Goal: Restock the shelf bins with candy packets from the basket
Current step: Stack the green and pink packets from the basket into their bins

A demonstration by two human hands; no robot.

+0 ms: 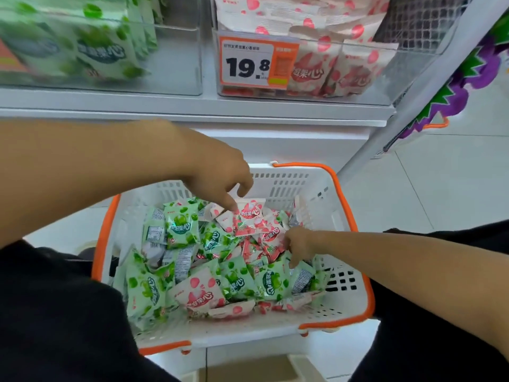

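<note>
A white basket [286, 183] with an orange rim sits low in front of me, filled with several green candy packets [181, 224] and pink candy packets [197, 295]. My left hand [220, 175] reaches down from the left, its fingertips touching an upright pink packet [252, 213] near the basket's far side. My right hand [298, 244] comes in from the right with its fingers curled down into the pile, and its thumb and fingers close round a bunch of pink packets [271, 244] at the middle. Above, a clear shelf bin [176, 64] holds green packets and another clear bin [391, 73] holds pink ones.
An orange price tag [256, 62] reading 19.8 hangs on the pink bin's front. The white shelf ledge [192, 111] runs just above the basket. A slanted white post [413, 100] and purple-green decorations [462, 86] stand at the right, over a pale tiled floor [440, 175].
</note>
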